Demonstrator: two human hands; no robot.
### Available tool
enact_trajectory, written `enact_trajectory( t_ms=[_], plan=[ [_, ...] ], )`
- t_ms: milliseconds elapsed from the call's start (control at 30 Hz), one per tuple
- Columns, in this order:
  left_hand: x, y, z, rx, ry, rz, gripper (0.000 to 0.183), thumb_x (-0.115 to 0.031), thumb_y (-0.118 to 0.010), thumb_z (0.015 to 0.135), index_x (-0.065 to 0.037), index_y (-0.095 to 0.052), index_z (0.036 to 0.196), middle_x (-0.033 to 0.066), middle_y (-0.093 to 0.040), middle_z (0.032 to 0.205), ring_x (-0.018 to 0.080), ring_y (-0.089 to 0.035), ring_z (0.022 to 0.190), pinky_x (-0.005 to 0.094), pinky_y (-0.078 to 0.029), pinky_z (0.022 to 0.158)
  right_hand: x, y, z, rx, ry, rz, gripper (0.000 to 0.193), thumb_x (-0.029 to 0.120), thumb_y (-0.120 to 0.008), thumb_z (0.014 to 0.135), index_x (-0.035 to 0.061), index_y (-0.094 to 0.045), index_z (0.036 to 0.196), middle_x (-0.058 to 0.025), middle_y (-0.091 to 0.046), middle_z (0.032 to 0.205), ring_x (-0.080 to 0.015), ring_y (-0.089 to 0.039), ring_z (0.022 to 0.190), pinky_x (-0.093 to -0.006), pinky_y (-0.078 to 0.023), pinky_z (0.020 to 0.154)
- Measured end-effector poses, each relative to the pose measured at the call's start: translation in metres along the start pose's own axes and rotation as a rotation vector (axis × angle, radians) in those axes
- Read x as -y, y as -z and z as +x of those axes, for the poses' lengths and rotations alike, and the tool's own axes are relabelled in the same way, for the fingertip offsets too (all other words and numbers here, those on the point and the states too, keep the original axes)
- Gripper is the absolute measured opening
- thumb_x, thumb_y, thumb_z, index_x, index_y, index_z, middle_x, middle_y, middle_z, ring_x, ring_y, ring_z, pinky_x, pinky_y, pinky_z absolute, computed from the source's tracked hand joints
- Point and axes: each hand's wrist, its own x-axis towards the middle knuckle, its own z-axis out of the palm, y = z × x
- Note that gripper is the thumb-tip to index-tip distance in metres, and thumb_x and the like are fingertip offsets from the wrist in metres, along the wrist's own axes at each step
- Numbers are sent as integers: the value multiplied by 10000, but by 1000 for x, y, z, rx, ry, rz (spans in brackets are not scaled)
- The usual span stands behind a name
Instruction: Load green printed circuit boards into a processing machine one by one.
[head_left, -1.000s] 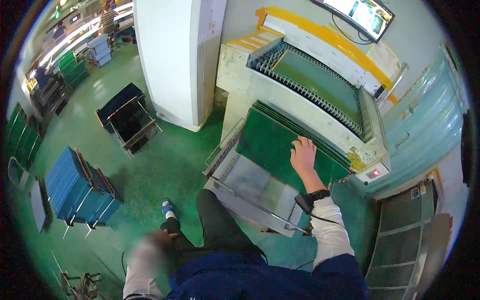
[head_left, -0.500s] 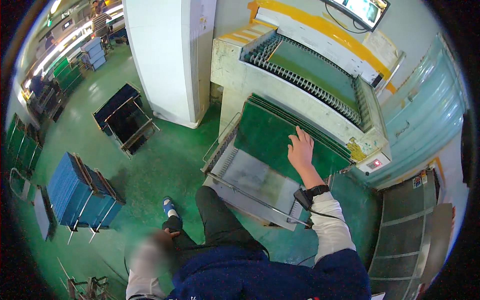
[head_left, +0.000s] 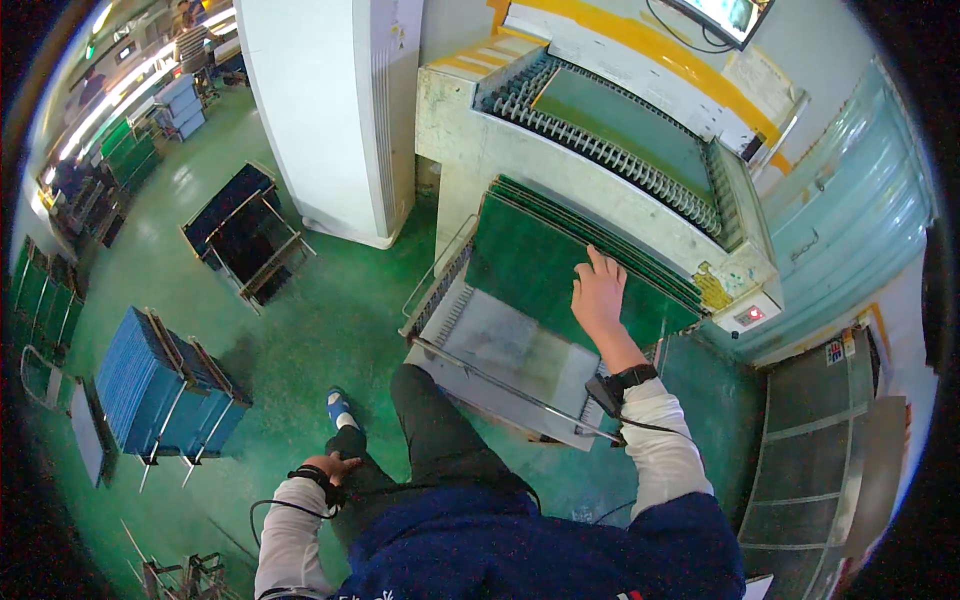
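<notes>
My right hand (head_left: pixel 598 300) rests on the front one of several large green panels (head_left: pixel 530 250), fingers stretched toward its upper edge and not wrapped round it. These panels lean in a slotted rack (head_left: pixel 440 343) with a metal rail, close against a roller machine (head_left: pixel 560 150). Another green panel (head_left: pixel 630 130) lies flat on the machine's rollers. My left hand (head_left: pixel 336 467) lies on my left leg near the knee, fingers spread out over the dark trousers and holding nothing. A dark band circles each wrist.
Left of me stands a rack of blue panels (head_left: pixel 165 385). Farther off, a dark rack (head_left: pixel 250 240) sits on the green floor beside a white cabinet (head_left: pixel 320 110). A grey metal cabinet (head_left: pixel 808 470) stands at right, and a screen (head_left: pixel 720 15) hangs above the machine.
The view has shifted slightly. My right hand stays at the front panel's upper part, and my left hand stays on my leg, its wrist now plainly seen.
</notes>
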Motion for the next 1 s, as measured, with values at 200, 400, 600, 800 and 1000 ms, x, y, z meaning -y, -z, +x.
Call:
enact_trajectory(
  t_ms=[200, 400, 600, 800, 1000],
  plan=[
    [4, -1, 7, -11, -40, 3, 898, -112, -649, 697, -484, -190, 1373, 139, -298, 1384, 373, -449, 1194, 479, -456, 881, -6, 4, 14, -59, -49, 114, 325, 99, -691, 671, 81, -558, 967, -97, -531, 1038, -293, -485, 1018, -444, -364, 894],
    [3, -10, -5, -82, -20, -52, 886, -118, -618, 687, -481, -193, 1374, 185, -365, 1293, 394, -499, 1118, 480, -471, 840, -14, 2, 46, -3, -38, 183, 294, 90, -714, 664, 60, -593, 930, -148, -572, 930, -345, -546, 901, -442, -449, 763],
    [8, -20, 15, -224, 223, -332, 683, -681, -414, 800, -78, -510, 1107, 142, -651, 923, 356, -602, 915, 469, -457, 764, -22, -4, 40, 198, -175, 185, 324, 108, -672, 716, 40, -474, 963, -179, -623, 939, -384, -583, 880, -472, -448, 745],
    [9, -11, 21, -224, 69, -278, 510, -524, -521, 818, -93, -525, 1091, 142, -648, 881, 349, -609, 917, 461, -475, 756, -65, -24, 41, 298, -121, 40, 317, 156, -666, 702, -9, -579, 958, -212, -607, 940, -390, -566, 913, -438, -454, 777],
    [14, -21, 36, -134, 214, -353, 576, -558, -545, 788, -97, -509, 1131, 119, -650, 954, 358, -603, 930, 481, -471, 753, -67, -30, 59, 535, -201, -9, 384, 194, -691, 690, -8, -578, 997, -222, -584, 1003, -380, -546, 972, -447, -437, 808]
  ],
)
